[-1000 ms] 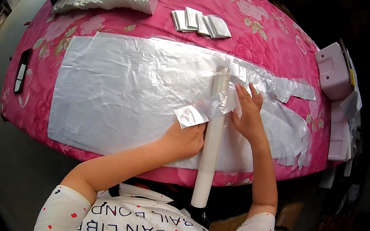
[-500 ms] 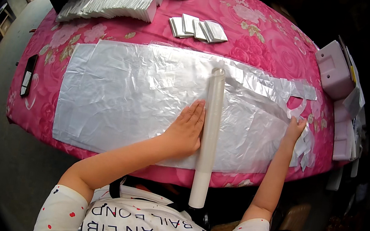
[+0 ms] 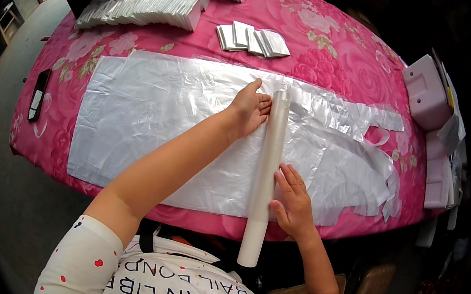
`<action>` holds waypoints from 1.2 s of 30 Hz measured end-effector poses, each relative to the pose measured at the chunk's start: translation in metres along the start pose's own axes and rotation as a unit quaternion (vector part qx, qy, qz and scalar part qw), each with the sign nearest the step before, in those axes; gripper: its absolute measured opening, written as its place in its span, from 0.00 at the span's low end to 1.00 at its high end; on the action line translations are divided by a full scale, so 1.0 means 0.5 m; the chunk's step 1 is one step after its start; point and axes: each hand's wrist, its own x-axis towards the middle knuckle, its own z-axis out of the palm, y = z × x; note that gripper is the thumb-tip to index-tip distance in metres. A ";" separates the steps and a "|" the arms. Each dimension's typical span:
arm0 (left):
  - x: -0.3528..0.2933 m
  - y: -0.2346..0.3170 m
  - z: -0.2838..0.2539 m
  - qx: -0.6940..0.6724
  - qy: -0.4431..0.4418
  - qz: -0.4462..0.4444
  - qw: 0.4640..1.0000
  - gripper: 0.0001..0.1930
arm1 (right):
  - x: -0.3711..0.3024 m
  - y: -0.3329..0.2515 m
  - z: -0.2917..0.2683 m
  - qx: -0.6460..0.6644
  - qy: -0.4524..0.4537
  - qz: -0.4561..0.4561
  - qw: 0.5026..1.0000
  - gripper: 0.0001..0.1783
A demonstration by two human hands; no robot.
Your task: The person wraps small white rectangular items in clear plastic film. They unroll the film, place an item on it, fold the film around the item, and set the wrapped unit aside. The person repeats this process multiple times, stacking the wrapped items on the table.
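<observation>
A long pale tube [image 3: 266, 180] lies across a stack of flat, whitish plastic bags [image 3: 145, 118], its near end sticking out past the table edge. Against the left side of the tube, close to its far end, is my left hand [image 3: 249, 110], thumb up and fingers loosely stretched toward it. My right hand [image 3: 294, 201] is lower on the tube's right side, fingers spread and palm facing it. Neither hand is wrapped round the tube. To the right, the bags' handle ends lie crumpled, with a cut-out showing the cloth beneath.
A pink flowered cloth [image 3: 339, 71] covers the table. Small folded white packets [image 3: 253, 38] lie beyond the bags, with long rows of similar packets [image 3: 147, 7] at far left. A black phone [image 3: 39, 95] rests by the left edge. Pale pink plastic bins [image 3: 427, 91] stand at right.
My left hand has slid up along the tube toward its far end. My right hand has let go of the bags' handle end and come left to the tube.
</observation>
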 end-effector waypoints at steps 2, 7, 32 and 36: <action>-0.002 0.004 -0.003 0.014 0.024 -0.003 1.000 0.30 | 0.004 0.005 -0.006 -0.013 -0.031 -0.016 0.999 0.28; -0.062 0.041 -0.027 0.193 0.057 0.131 0.971 0.22 | 0.032 0.008 -0.022 -0.089 -0.093 -0.064 0.990 0.30; -0.682 0.046 -0.462 0.393 0.208 0.260 0.857 0.14 | 0.378 -0.232 0.298 -0.036 -0.141 -0.322 0.936 0.24; -0.663 0.061 -0.407 0.538 0.221 0.268 0.768 0.17 | 0.413 -0.270 0.370 -0.055 -0.137 -0.313 0.938 0.25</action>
